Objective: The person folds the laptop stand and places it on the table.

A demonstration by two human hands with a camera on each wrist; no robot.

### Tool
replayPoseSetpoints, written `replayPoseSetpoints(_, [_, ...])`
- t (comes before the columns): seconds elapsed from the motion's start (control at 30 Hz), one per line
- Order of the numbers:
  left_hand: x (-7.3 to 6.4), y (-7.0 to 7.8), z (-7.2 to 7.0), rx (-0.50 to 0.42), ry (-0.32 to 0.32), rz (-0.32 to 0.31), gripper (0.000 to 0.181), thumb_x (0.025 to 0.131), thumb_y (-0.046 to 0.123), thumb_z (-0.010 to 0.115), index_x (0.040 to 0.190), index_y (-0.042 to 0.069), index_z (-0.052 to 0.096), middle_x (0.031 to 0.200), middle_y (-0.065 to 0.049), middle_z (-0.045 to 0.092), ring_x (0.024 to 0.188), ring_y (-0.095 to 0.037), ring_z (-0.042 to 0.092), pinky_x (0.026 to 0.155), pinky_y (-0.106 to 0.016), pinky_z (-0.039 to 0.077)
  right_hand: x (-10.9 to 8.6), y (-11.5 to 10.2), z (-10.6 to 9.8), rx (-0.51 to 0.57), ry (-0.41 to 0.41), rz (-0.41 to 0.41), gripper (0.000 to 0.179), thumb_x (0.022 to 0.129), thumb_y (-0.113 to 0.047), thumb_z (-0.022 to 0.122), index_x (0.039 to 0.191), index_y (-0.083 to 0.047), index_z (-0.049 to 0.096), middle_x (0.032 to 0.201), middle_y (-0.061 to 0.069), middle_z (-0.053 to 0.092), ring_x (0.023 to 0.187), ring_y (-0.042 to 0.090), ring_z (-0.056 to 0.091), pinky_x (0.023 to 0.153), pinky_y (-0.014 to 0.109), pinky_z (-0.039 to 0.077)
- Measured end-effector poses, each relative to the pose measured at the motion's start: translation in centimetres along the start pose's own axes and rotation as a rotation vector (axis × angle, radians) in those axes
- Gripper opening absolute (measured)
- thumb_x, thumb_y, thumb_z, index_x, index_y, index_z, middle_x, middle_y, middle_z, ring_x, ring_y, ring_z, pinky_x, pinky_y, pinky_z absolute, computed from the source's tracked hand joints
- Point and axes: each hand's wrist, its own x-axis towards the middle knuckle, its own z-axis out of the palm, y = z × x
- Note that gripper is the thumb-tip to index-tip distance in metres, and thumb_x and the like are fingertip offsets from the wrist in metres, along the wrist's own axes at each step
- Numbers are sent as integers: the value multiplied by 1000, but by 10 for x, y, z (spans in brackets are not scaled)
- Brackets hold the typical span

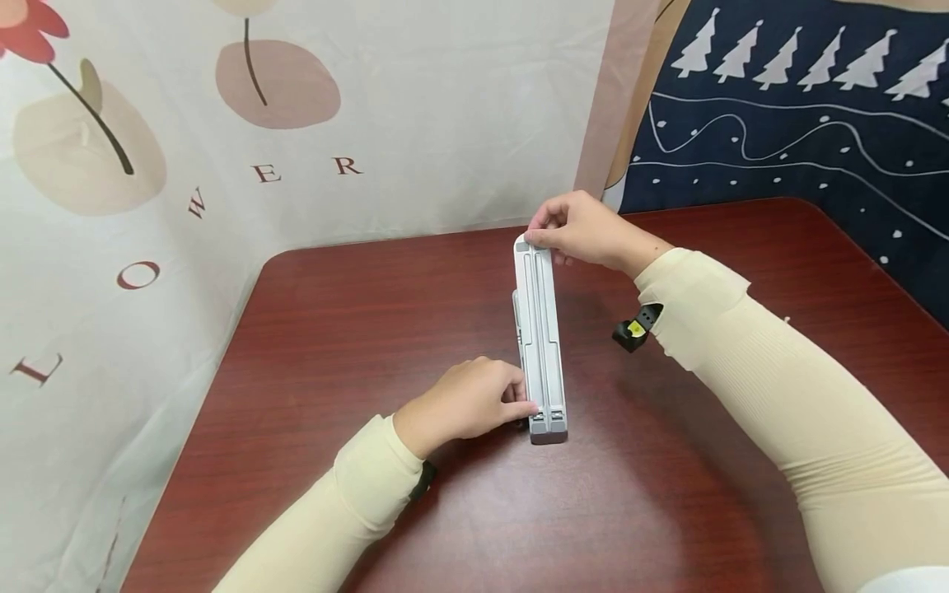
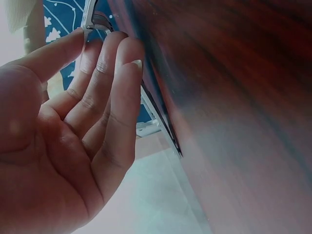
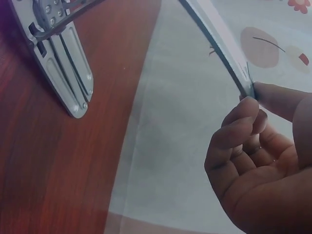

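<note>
A silver folding laptop stand point(image 1: 530, 321), folded narrow, extends lengthwise away from me over the table. My right hand point(image 1: 589, 232) pinches its far end between thumb and fingertips. At the near end, my left hand point(image 1: 474, 399) grips the left side, its thumb on top beside the grey pads. In the right wrist view, the upper arm of the stand slants up away from its metal base point(image 3: 66, 73), which has a riveted hinge. The left wrist view shows the left thumb and fingers at a silver edge, with much of the stand hidden behind them.
The reddish-brown wooden table point(image 1: 356, 329) has rounded far corners. Behind it hangs a pale printed curtain point(image 1: 445, 99), with a dark blue tree-patterned cloth point(image 1: 741, 132) at the right. A black strap device point(image 1: 638, 328) sits at the right wrist.
</note>
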Motion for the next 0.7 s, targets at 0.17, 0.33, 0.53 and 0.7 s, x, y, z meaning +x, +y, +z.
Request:
replayPoseSetpoints(0.17, [-1, 0, -5, 41, 28, 12, 31, 91, 43, 71, 67, 29, 60, 59, 16, 54, 59, -5, 50, 58, -29, 43, 0, 1, -1, 27, -5, -5, 15, 95, -20, 69, 100, -6, 73, 79, 5, 62, 64, 23, 56, 57, 25, 48])
replayPoseSetpoints(0.33, [0, 4, -11, 92, 154, -11, 33, 91, 45, 69, 66, 29, 57, 53, 13, 48, 54, -7, 46, 53, -30, 39, 0, 4, -2, 40, 3, -16, 14, 95, -19, 69, 95, -5, 71, 75, 4, 59, 60, 18, 52, 55, 25, 46])
replayPoseSetpoints(0.53, [9, 14, -11, 125, 245, -61, 35, 92, 48, 67, 67, 26, 54, 53, 11, 50, 50, -11, 47, 48, -30, 38, 1, 7, -3, 68, -15, -10, 13, 94, -18, 70, 95, -5, 72, 79, 5, 62, 62, 23, 53, 55, 24, 46])
replayPoseSetpoints(0.7, [15, 20, -10, 154, 259, -100, 38, 91, 48, 69, 66, 24, 53, 55, 11, 52, 50, -14, 50, 47, -31, 37, 1, 7, -2, 90, -15, -2, 12, 94, -18, 70, 97, -6, 72, 85, 7, 63, 65, 23, 54, 56, 24, 47])
